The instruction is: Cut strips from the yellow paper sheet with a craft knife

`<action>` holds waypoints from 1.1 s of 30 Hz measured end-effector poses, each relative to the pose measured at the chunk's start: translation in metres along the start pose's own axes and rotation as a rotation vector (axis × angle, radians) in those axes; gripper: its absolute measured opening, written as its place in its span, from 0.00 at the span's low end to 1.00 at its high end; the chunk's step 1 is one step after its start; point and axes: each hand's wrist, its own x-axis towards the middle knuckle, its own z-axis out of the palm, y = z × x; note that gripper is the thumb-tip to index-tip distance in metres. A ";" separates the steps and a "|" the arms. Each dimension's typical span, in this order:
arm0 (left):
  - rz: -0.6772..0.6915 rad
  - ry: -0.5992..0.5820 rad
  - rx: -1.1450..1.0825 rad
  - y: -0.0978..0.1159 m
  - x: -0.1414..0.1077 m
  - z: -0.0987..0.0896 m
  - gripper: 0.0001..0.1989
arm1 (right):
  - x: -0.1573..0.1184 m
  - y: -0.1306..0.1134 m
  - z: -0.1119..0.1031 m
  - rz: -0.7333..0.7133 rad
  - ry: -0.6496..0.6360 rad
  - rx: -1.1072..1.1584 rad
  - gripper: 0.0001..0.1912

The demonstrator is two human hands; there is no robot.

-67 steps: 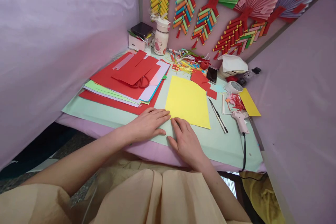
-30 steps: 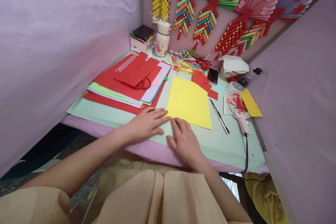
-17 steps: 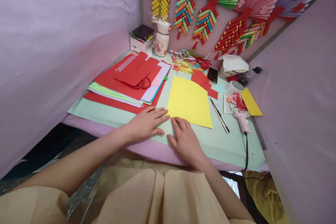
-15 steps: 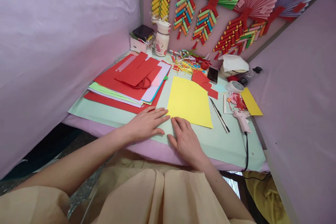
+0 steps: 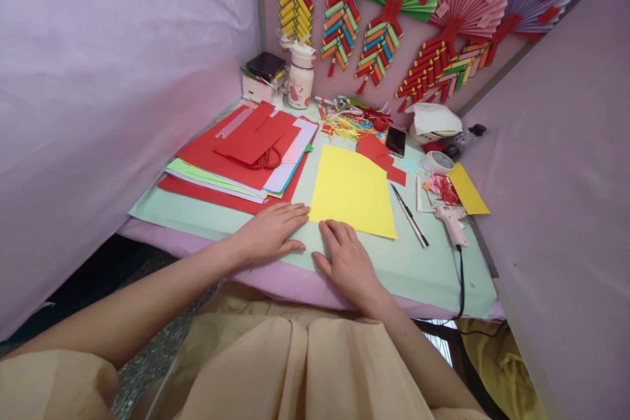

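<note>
A sheet of yellow paper (image 5: 353,189) lies flat at the middle of the table. My left hand (image 5: 275,231) rests flat on the pale green table cover, fingers stretched out, their tips beside the sheet's lower left corner. Just right of it, my right hand (image 5: 347,257) lies palm down with bent but parted fingers, the fingertips at the sheet's near edge. Neither hand grips anything. Left of the yellow sheet is a stack of coloured paper (image 5: 216,177), with red-handled scissors (image 5: 270,159) partly under a red piece on top.
Right of the sheet lie a craft knife (image 5: 409,216) and a pink glue gun (image 5: 451,226) with its cord. Behind are red scraps (image 5: 374,152), a phone (image 5: 396,141), a tape roll (image 5: 438,162) and a white bottle (image 5: 300,76). Paper fans (image 5: 472,0) hang on the back wall.
The whole view has shifted slightly. My left hand has drawn a little left, away from the right hand; the right hand and the yellow sheet stay about where they were.
</note>
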 end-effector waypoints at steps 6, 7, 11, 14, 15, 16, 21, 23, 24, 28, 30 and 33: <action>-0.032 0.219 -0.111 0.002 -0.003 -0.004 0.18 | -0.001 0.000 0.004 -0.011 0.021 -0.014 0.28; -0.016 0.236 -0.098 0.003 0.000 -0.005 0.16 | -0.001 -0.001 0.004 -0.013 0.020 -0.011 0.28; 0.082 0.199 -0.045 0.005 0.014 -0.007 0.15 | 0.000 -0.001 0.001 -0.007 0.017 0.016 0.28; 0.118 0.127 -0.032 0.001 0.021 -0.005 0.14 | -0.003 0.004 -0.004 -0.021 0.008 0.076 0.26; 0.118 0.114 -0.030 0.000 0.022 -0.005 0.14 | -0.004 0.008 -0.007 -0.019 0.019 0.093 0.25; 0.116 0.108 -0.028 0.000 0.023 -0.004 0.13 | -0.005 0.011 -0.009 -0.011 0.039 0.103 0.23; 0.109 0.105 -0.020 0.001 0.022 -0.003 0.15 | -0.005 0.026 -0.015 -0.050 0.089 0.095 0.19; 0.105 0.082 0.002 0.003 0.023 -0.005 0.16 | -0.003 0.028 -0.014 -0.087 0.065 0.110 0.18; 0.105 0.067 0.019 0.003 0.023 -0.006 0.17 | -0.002 0.029 -0.013 -0.095 0.055 0.116 0.18; 0.104 0.045 0.042 0.003 0.022 -0.007 0.15 | 0.000 0.029 -0.009 -0.084 0.036 0.129 0.19; 0.097 0.064 0.026 0.003 0.021 -0.006 0.14 | 0.000 0.029 -0.010 -0.068 0.025 0.141 0.20; 0.096 0.091 0.020 0.004 0.021 -0.007 0.12 | 0.001 0.032 -0.016 -0.077 -0.010 0.178 0.18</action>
